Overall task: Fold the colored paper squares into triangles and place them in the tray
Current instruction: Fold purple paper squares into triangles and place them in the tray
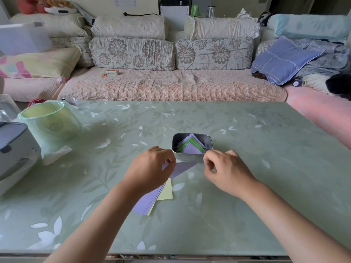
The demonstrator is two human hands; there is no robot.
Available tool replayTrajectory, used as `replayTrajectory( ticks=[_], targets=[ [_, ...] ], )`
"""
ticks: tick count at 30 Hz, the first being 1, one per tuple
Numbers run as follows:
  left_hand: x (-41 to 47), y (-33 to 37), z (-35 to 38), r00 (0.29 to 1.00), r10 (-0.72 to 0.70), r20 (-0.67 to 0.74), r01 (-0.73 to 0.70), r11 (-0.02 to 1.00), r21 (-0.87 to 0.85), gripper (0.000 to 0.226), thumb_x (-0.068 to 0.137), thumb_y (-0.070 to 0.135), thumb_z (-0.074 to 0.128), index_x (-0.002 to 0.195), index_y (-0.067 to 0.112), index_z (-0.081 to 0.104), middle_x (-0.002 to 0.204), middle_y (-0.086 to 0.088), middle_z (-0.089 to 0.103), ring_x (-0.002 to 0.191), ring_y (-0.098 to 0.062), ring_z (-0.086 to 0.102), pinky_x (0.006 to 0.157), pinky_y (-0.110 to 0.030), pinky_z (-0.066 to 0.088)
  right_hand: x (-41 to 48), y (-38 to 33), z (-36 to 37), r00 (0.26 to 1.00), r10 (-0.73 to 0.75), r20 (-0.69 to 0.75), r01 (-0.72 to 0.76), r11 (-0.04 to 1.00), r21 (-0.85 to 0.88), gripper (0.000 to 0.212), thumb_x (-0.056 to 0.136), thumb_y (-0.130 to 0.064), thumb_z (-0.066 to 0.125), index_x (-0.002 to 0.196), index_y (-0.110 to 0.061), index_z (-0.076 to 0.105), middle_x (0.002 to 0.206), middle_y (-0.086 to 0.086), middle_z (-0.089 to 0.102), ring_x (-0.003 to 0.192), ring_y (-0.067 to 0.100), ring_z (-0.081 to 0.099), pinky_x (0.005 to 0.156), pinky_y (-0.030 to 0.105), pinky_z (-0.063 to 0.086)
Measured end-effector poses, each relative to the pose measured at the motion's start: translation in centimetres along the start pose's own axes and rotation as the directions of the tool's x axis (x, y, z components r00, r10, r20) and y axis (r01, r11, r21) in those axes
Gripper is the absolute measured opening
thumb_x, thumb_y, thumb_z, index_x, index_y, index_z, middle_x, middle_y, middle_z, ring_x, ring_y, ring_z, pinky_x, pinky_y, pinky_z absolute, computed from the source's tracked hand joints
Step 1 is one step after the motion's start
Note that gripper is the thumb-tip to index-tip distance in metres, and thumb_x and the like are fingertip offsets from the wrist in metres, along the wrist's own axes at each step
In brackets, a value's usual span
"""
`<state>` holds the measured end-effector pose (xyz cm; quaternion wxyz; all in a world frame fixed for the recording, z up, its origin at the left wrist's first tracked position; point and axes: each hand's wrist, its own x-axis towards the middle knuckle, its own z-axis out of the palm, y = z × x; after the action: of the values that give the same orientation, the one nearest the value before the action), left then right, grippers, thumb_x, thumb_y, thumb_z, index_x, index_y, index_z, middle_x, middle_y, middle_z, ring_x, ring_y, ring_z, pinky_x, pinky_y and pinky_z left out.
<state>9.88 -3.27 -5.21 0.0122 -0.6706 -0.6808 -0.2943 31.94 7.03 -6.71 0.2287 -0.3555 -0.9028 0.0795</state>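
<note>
So left hand [152,168] pinches the folded lilac paper triangle [182,168], probably for the grey metal tray [175,141] at twelve o'clock; right hand [226,169] curled empty.

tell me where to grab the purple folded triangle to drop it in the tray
Set your grip on the wide left end of the purple folded triangle, where the left hand pinches it, coming from the left. The sheet is thin and its right end tapers to a likely floppy point; the tray sits just beyond, so keep that side free.
</note>
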Motion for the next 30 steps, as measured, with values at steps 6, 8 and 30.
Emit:
replayTrajectory(
  ticks=[6,8,30],
  targets=[
    [-0.3,0.6,0.5,1.0,0.017,-0.009,-0.017,0.999,-0.032,0.007,0.087,0.029,0.062,0.082,0.03,0.066,0.075,0.012,0.062,0.079,-0.008,0.057,0.063,-0.036,0.052,0.0,-0.9,0.3,0.994,-0.07,-0.089,0.075,0.996,0.048,0.021,0.081,-0.042,0.048,0.091,-0.026,0.057,0.09,-0.013,0.056,0.077,0.009,0.052,0.076,0.036,0.044],
    [-0.3,1.0,0.7,0.999,0.045,-0.003,-0.045,0.998,-0.04,0.01,0.087,0.033,0.058,0.084,0.03,0.067,0.077,0.012,0.063,0.08,-0.007,0.057,0.063,-0.035,0.051,0.1,-1.3,0.6,0.988,-0.124,-0.094,0.128,0.991,0.042,0.03,0.083,-0.047,0.053,0.102,-0.026,0.062,0.101,-0.015,0.058,0.091,0.009,0.058,0.08,0.035,0.042],
    [-0.3,1.0,0.3,0.996,0.085,-0.018,-0.085,0.996,-0.005,0.011,0.077,0.034,0.061,0.078,0.033,0.071,0.068,0.012,0.063,0.065,-0.006,0.055,0.052,-0.021,0.042,0.2,-1.4,0.4,0.989,-0.106,-0.108,0.122,0.98,0.157,0.012,0.084,-0.02,0.064,0.074,-0.027,0.062,0.077,-0.018,0.065,0.067,0.01,0.058,0.08,0.028,0.036]
  ],
)
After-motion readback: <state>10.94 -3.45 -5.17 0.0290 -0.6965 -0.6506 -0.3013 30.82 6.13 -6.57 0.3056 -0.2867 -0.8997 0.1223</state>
